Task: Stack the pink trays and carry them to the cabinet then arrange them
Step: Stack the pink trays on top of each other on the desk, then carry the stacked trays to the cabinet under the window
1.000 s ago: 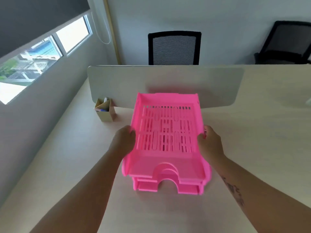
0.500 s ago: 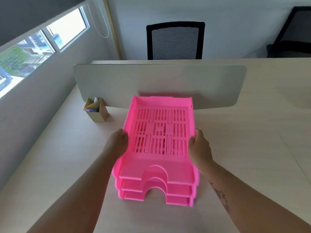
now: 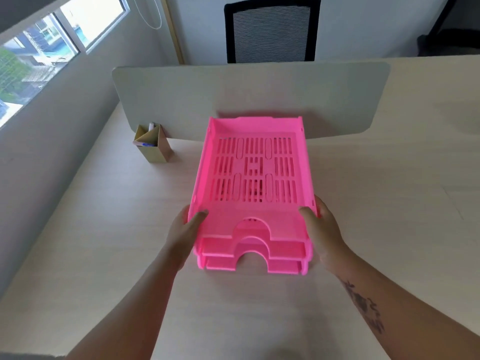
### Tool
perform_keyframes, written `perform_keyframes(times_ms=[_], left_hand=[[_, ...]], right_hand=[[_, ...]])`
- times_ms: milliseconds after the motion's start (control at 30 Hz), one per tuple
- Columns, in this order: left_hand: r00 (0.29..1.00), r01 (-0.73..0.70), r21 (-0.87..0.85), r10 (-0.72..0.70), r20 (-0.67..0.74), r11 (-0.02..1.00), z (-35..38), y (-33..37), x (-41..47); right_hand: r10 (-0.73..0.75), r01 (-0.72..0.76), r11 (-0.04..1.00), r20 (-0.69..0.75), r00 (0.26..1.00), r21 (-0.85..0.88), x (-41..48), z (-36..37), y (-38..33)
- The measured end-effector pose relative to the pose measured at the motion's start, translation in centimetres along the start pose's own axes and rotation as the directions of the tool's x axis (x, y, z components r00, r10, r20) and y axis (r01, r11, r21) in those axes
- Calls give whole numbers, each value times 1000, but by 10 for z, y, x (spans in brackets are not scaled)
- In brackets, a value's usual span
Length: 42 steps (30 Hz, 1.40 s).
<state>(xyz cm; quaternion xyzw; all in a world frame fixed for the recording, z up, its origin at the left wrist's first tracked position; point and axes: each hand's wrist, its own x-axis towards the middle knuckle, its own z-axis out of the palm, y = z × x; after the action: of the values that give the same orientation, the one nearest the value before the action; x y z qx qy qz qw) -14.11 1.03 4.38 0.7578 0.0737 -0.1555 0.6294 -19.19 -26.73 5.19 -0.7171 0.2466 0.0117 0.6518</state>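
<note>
Three pink slotted trays (image 3: 205,162) sit nested in one stack on the pale desk (image 3: 376,203), with their arched front cut-outs facing me. My left hand (image 3: 185,229) grips the stack's left side near the front corner, thumb over the top tray's rim. On the opposite side my right hand (image 3: 320,229) holds the right side the same way, thumb on the rim and fingers wrapped round the outside. The cabinet is not in view.
A grey divider panel (image 3: 181,100) stands upright just behind the trays. A small cardboard pen holder (image 3: 155,149) sits to the left by the panel. A black mesh chair (image 3: 271,29) stands beyond the desk; a window wall runs along the left.
The top tray has dropped level onto the others, closing the stack. Both hands slid back along the sides towards the front corners, thumbs now hooked over the rim.
</note>
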Motion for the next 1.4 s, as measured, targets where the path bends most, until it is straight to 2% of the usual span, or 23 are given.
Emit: perform_keyframes(times_ms=[100,233,467,633,800,900,1033,1167,1267,1400], left_hand=[[999,-29,-45,30,17,999,1,-16,-7],[998,-37,-34,38,48,999,-1,-27,2],[994,112,-205,-106,38,972,9,-56,13],[985,169,-277,-152,85,946,11,-59,15],[977,212,-315,-192,91,925,6,-49,1],[982,191,-354,-178,68,916,3,-36,-15],[986,135,-399,-164,-38,907,-4,-14,-33],[961,39,-441,-155,-229,897,-13,1,-56],[903,-24,-483,-189,-386,875,-16,4,-81],[762,-94,-547,-294,-578,832,-18,-2,-126]], right_hand=[[12,-13,1000,-59,998,-15,-16,5,20],[81,-72,994,-106,991,83,-16,13,33],[220,-207,955,-44,974,212,-10,19,55],[264,-253,941,-18,964,224,-7,20,52],[276,-263,934,-20,961,241,-20,17,33],[240,-232,944,-3,971,234,-28,13,16],[150,-166,966,94,984,198,-25,14,-10],[57,-97,985,256,965,145,-8,26,-26],[28,-75,992,406,914,99,3,40,-41],[46,-69,997,590,806,16,3,69,-58]])
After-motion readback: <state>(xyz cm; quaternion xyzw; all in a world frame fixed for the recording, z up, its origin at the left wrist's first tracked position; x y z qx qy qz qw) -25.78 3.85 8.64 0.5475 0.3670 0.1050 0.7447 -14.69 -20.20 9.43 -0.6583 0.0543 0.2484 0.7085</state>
